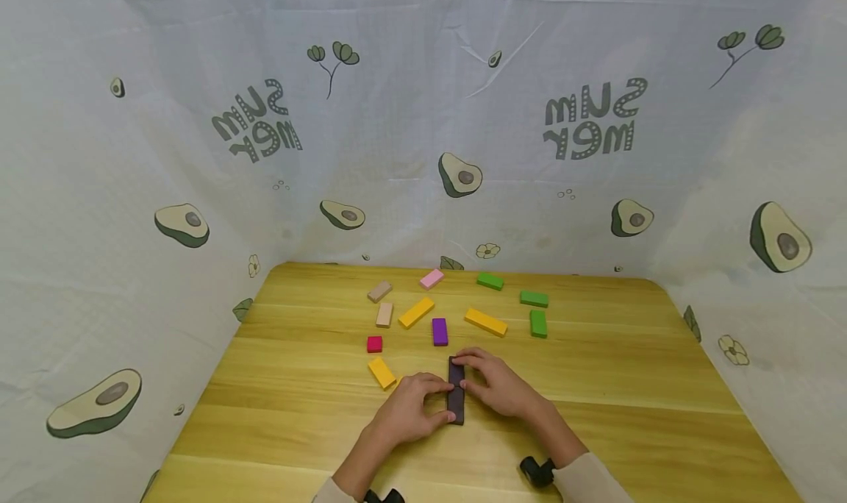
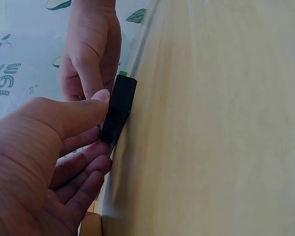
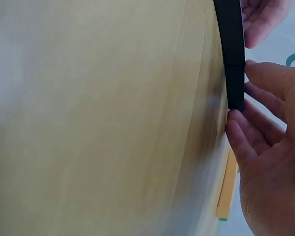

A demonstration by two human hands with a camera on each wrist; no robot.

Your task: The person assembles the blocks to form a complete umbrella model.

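Note:
Two black rectangular blocks lie end to end in a line on the wooden table, pointing away from me. My left hand (image 1: 406,409) pinches the nearer black block (image 1: 455,409) from the left, thumb by its near end and index finger by the joint. From the right, my right hand (image 1: 499,387) grips the farther black block (image 1: 456,370), with a fingertip at its far end and the thumb close to the joint. In the right wrist view, a thin seam shows between the farther block (image 3: 234,87) and the nearer block (image 3: 230,34).
Beyond the hands lie a purple block (image 1: 440,332), yellow blocks (image 1: 486,322), green blocks (image 1: 539,324), tan blocks (image 1: 384,315), a pink block (image 1: 432,279) and a red block (image 1: 374,344). Another yellow block (image 1: 381,373) lies near my left hand. A printed curtain (image 1: 397,106) surrounds the table (image 1: 629,415).

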